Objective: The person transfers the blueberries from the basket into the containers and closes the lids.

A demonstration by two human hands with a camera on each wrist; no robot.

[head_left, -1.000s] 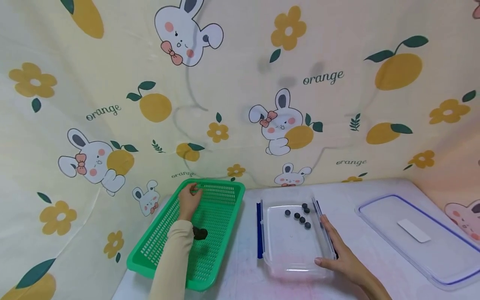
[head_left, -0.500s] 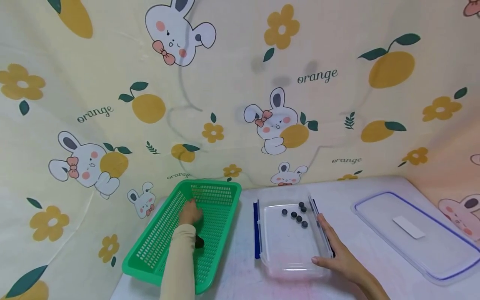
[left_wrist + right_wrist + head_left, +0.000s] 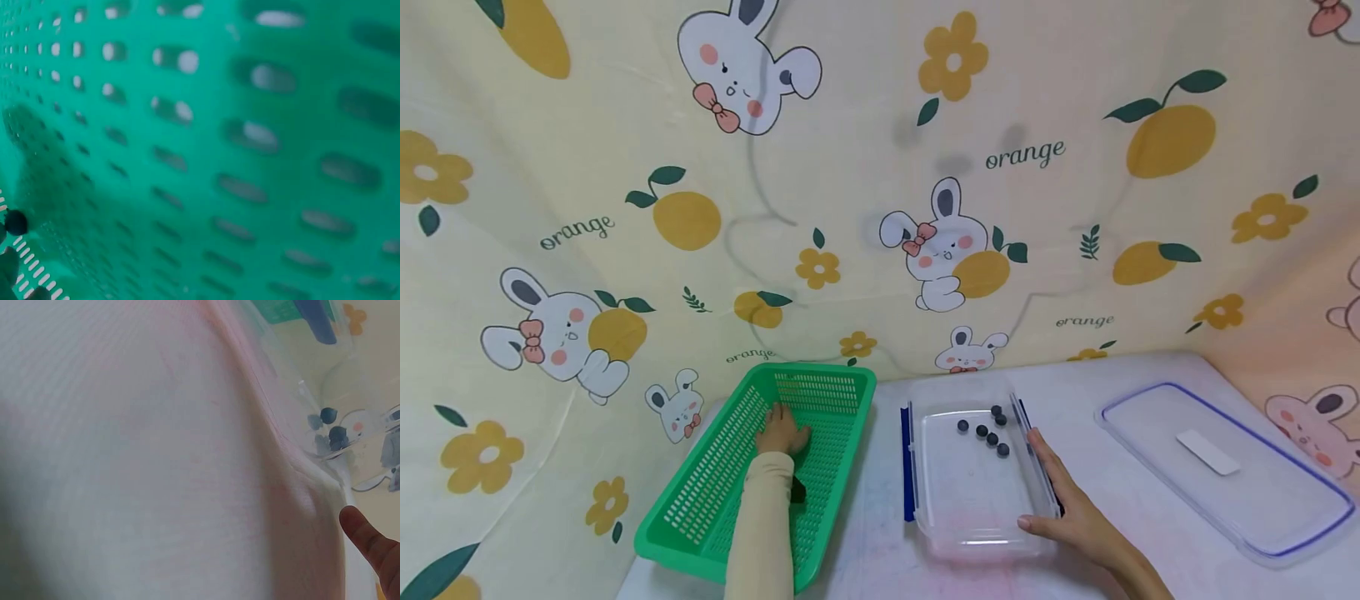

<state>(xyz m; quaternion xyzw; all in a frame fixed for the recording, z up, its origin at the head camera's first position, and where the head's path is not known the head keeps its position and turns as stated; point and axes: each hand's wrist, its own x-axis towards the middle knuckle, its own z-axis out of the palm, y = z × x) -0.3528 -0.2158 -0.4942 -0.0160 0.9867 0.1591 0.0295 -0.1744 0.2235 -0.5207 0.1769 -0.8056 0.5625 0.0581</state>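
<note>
— Hands first: where's the left hand (image 3: 782,432)?

— Lower left of centre, down inside the green perforated basket (image 3: 715,492), knuckles up, palm on the mesh floor. Whether those fingers pinch anything, I cannot tell. A dark lump (image 3: 797,492) lies just beside the sleeve.

— And the right hand (image 3: 1071,508)?

— Lower right of centre, fingers straight and relaxed, laid along the right wall of the clear plastic container (image 3: 973,546), thumb at its near corner.

— Inside it?

— Five small dark balls (image 3: 981,431), clustered at the far end. The clear lid (image 3: 1262,508) lies well apart, far right.
</note>
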